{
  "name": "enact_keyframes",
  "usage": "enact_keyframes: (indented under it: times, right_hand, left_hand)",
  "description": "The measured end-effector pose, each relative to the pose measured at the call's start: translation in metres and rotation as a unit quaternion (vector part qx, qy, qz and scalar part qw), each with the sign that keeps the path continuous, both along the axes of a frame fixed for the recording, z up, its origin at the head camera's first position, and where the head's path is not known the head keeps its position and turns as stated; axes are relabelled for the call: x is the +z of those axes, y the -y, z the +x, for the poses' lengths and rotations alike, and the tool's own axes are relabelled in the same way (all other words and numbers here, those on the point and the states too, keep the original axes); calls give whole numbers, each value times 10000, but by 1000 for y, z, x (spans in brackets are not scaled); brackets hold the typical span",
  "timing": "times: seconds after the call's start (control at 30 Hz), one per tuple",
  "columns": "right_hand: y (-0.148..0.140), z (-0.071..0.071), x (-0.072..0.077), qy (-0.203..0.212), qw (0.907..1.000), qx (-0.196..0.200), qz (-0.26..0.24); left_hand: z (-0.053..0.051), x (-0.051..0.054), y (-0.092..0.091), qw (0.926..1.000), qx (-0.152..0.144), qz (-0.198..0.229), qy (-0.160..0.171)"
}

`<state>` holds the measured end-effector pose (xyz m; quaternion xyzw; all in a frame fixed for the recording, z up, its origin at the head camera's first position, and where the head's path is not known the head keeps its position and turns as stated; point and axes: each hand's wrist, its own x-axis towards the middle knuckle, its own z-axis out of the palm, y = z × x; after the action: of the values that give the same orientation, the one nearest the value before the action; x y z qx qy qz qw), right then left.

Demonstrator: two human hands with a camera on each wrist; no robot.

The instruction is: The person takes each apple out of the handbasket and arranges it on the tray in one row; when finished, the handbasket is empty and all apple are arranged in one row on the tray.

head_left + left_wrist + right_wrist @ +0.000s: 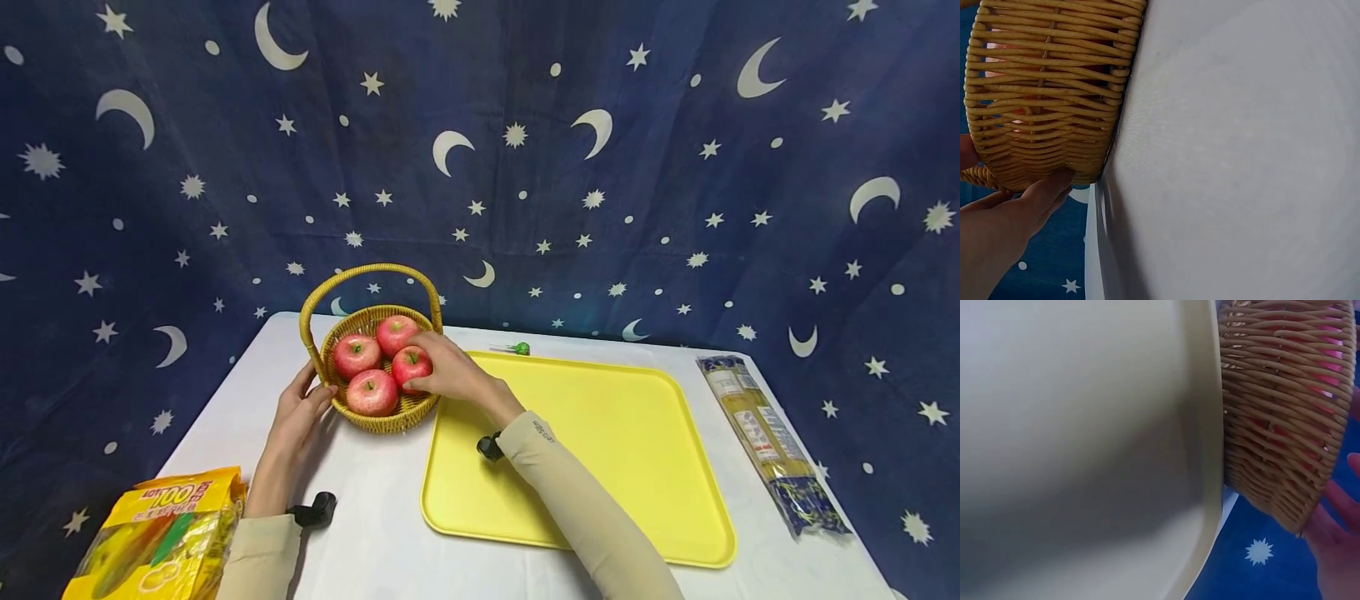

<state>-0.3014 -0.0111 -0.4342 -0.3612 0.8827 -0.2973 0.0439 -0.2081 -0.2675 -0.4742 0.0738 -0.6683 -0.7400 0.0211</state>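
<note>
In the upper left of the head view, the right hand [453, 369] pinches the rightmost apple [410, 368] between thumb and fingers, covering its right side; the apple sits inside the wicker basket [385, 423]. The left hand [294, 412] grips the basket's left side, its fingertips partly hidden behind the wicker. In the left wrist view those fingers lie against the weave, while the thumb is cut off by the left edge. The right wrist view crops the right hand at its lower right, and only pink patches of fruit show through the weave.

Four apples are counted, three of them untouched. There is one basket with one arched handle, one yellow tray [600, 450] at centre, partly hidden by the right forearm, one small green item [522, 348] too small to identify surely, one long packet [768, 442] at right, and one yellow bag [161, 533], cropped at lower left.
</note>
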Motion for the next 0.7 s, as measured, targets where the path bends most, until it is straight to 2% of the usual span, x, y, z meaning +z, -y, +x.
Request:
enact_keyframes:
  times: [0.1,0.23,0.37,0.53,0.7]
  right_hand:
    - [6,1,-2,-232,9983,-50,525]
    - [14,3,-4,-632,9906,-76,1214]
    - [18,4,-5,-891,9828,-159,1608]
    - [17,5,-8,-1203,9791,-235,1623]
    - [12,7,-10,-1495,9814,-188,1187]
  left_hand:
    - [2,0,1,10000,-37,-22,64]
    - [2,0,0,9999,0,-84,77]
    - [1,2,1,9999,-19,-71,88]
    - [1,2,0,9999,-74,-112,97]
    - [1,1,1,10000,-28,-67,36]
